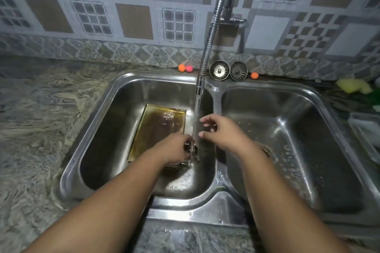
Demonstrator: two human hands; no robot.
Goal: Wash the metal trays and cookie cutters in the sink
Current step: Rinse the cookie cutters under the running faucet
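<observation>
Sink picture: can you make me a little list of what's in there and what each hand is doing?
sink: steel, two basins
tap: running into the left basin
tray: lies flat in the left basin, brown-stained, wet
left hand: holds a small metal piece under the water; too blurred to name
right hand: beside the water, fingers loose, holding nothing
back rim: two drain strainers

Dim, bluish, soft (edges bowed)

Bare forearms [115, 201] (both), bare left hand [174, 148], right hand [221, 129].
</observation>
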